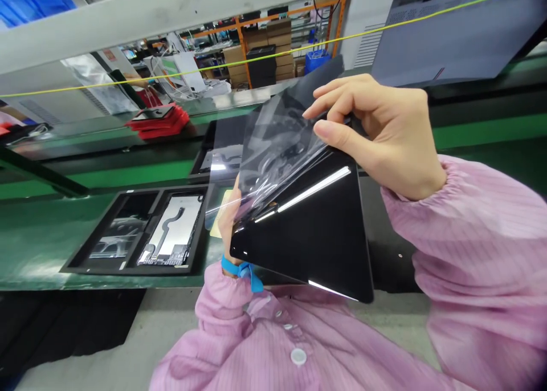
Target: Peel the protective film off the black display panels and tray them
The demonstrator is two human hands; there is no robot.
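A glossy black tablet screen panel [307,225] is held tilted above the bench. My left hand [229,220], with a blue band at the wrist, grips it from behind at its left side; most of those fingers are hidden. Thumb and fingertips of my right hand [363,123] pinch the edge of a clear protective film [277,134]. That film is lifted off the upper part of the panel and still meets its glass along a diagonal line toward the lower left. A small yellow tab [220,214] shows beside my left hand.
On the green bench [34,237], a black foam tray [132,254] holds display parts in two compartments. Another black tray [205,146] lies behind it. Red pouches [160,120] are stacked on the ledge. A yellow cord [196,70] crosses in front of shelves.
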